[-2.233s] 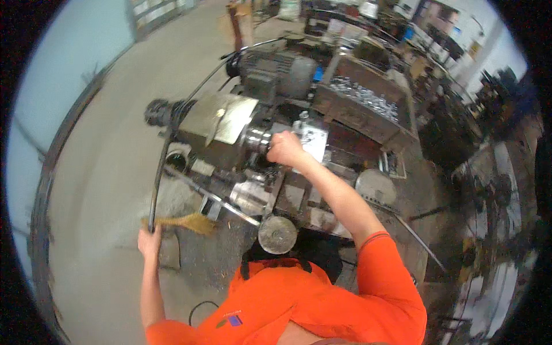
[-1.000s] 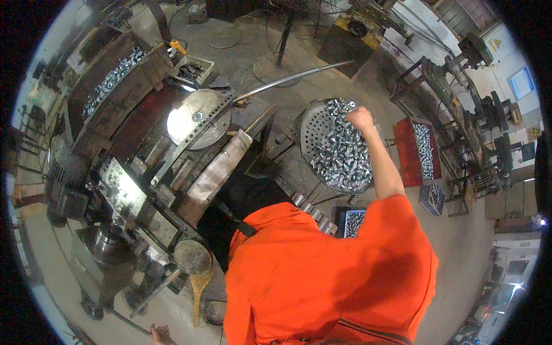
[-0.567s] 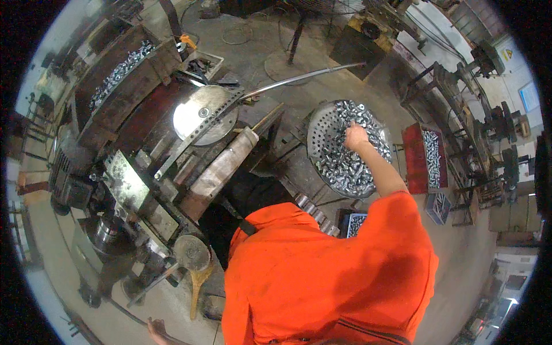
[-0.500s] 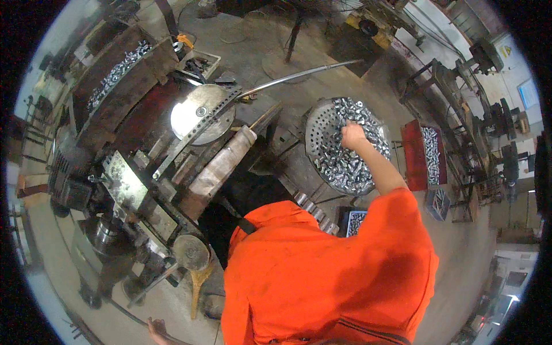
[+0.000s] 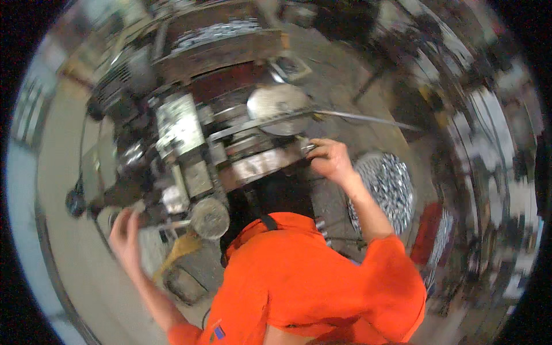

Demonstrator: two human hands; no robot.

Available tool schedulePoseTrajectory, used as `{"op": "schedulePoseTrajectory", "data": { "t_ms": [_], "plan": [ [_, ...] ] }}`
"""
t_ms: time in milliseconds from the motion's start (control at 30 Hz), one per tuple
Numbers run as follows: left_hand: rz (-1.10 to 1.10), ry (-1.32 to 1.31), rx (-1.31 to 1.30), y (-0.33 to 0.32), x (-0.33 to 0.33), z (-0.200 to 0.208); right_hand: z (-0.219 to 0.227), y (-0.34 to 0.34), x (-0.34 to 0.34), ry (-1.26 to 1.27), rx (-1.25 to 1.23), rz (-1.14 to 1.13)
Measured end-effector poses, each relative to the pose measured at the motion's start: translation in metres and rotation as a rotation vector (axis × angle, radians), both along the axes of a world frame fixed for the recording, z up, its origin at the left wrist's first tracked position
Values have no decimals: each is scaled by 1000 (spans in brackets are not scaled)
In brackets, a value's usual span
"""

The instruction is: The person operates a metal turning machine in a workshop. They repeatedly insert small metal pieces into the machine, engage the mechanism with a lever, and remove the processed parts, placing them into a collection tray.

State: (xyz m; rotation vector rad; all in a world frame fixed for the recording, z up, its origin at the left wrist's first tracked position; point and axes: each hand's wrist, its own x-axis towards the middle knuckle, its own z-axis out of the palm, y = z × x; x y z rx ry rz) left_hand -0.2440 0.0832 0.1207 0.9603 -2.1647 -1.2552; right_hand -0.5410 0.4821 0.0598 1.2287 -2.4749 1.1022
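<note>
My right hand (image 5: pixel 330 161) is closed, its fingertips pinching a small shiny metal piece (image 5: pixel 309 147) whose exact kind is blurred. That hand hovers at the right end of the long metal block (image 5: pixel 267 165) on the machine, just below a round metal disc (image 5: pixel 280 108). A long flat bar with a rod handle (image 5: pixel 368 119) crosses the disc. My left hand (image 5: pixel 125 238) is raised at the left, thumb and fingers apart and curved, somewhat smeared. Nothing shows in it. It is nearest to a rod (image 5: pixel 167 225) that runs out from a round knob-like wheel (image 5: pixel 210 218).
A round perforated pan (image 5: pixel 355 210) full of small shiny metal pieces stands on the right. Beyond it sits a red bin (image 5: pixel 426 233) with more pieces. A long trough (image 5: pixel 215 60) holding metal pieces lies at the back. A yellowish brush-like thing (image 5: pixel 181 248) hangs below the wheel.
My right hand has left the pan and come to the machine with a small metal piece. My left hand has risen from the lower edge toward the rod. The whole view has turned.
</note>
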Motion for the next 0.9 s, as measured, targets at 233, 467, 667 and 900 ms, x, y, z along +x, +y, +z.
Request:
{"op": "schedulePoseTrajectory", "data": {
  "t_ms": [233, 467, 667, 900],
  "plan": [
    [-559, 180, 221, 102, -121, -2, 62, -151, 62, 216, -150, 542],
    [-531, 448, 691, 90, -105, -18, 70, -175, 74, 74, -112, 694],
    [-417, 559, 949, 82, -97, -10, 54, -187, 80, -168, -115, 748],
    [-344, 682, 1044, 71, -98, -22, 54, -204, 88, -67, -139, 736]
  ]
}}
